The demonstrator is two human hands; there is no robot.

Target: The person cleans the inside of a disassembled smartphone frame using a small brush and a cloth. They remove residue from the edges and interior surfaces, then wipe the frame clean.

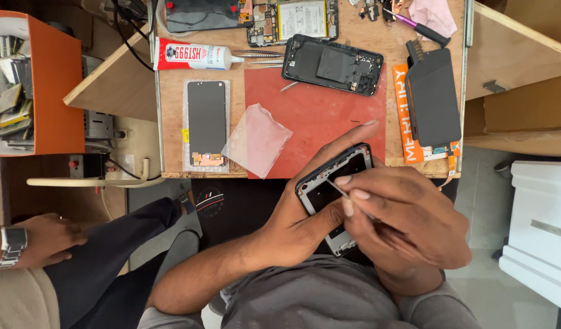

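Observation:
My left hand grips an opened phone frame from below, thumb across its lower part, fingers reaching up behind it toward the red mat. My right hand pinches thin metal tweezers, whose tip rests inside the frame. Both hands hover over my lap, just in front of the bench edge.
On the wooden bench lie a replacement screen on the left, a clear film, a red and white glue tube, a phone back shell, a dark screen panel and a circuit board. Another person's hand with a wristwatch rests at the left.

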